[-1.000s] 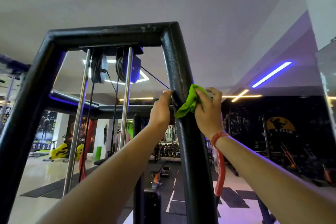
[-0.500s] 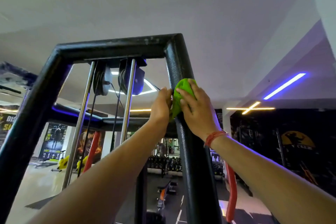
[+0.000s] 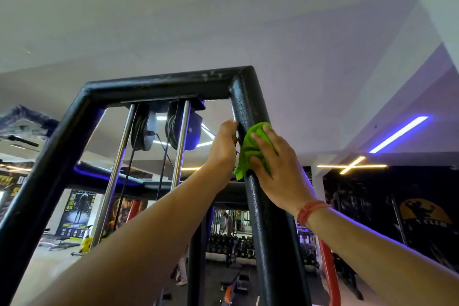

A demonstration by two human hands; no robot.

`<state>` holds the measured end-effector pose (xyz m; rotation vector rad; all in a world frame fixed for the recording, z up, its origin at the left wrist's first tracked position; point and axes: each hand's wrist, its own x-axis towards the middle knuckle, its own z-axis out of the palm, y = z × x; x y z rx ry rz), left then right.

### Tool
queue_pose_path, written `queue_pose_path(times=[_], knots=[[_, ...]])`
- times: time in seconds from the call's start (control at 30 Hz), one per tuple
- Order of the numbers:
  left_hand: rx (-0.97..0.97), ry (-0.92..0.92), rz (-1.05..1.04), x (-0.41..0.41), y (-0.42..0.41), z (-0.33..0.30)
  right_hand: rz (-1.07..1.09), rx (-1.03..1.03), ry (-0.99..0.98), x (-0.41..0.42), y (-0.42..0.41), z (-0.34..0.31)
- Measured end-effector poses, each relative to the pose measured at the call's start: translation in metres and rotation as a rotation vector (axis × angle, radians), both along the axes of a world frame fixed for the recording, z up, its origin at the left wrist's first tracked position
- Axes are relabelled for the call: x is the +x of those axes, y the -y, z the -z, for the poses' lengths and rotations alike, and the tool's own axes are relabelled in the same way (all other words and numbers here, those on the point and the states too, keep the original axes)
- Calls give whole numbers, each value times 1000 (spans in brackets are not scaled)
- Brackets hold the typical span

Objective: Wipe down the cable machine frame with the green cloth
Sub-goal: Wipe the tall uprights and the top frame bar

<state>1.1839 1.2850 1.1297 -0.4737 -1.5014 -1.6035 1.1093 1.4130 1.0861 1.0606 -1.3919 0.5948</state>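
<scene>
The black cable machine frame (image 3: pixel 159 85) rises in front of me, with a top bar and two slanted uprights. My right hand (image 3: pixel 278 169) presses the green cloth (image 3: pixel 250 149) flat against the right upright (image 3: pixel 270 231), a little below the top corner. My left hand (image 3: pixel 223 146) grips the inner edge of the same upright, right beside the cloth. A red band sits on my right wrist.
Two chrome guide rods (image 3: pixel 113 176) and black pulleys (image 3: pixel 146 129) with cables hang under the top bar. A red padded bar (image 3: pixel 329 271) stands low right. Dumbbell racks (image 3: pixel 231 243), benches and posters fill the gym behind. The ceiling is close above.
Both hands have slid up the right upright with the cloth, nearer the top corner. The view has tilted upward, showing more ceiling.
</scene>
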Motion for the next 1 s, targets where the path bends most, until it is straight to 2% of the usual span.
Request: queue_pose_path(times=[0.2,0.37,0.43,0.57,0.63,0.8,1.0], knots=[[-26,-22,-176,9,-6,-21,-118,-102,146,6,19,-75],[-89,-11,-274,19,-9,-32,-154,-36,78,0,9,-44],[-100,-6,-282,21,-9,-35,-176,-27,99,-3,8,-46],[-91,-32,-295,11,-8,-49,-179,-60,213,7,18,-100],[-55,-37,-303,6,-5,-58,-165,-56,204,10,20,-111],[-69,-24,-303,19,-9,-58,-97,-1,48,-6,14,-78],[-74,-81,-308,25,-8,-77,-101,-22,136,8,26,-140]])
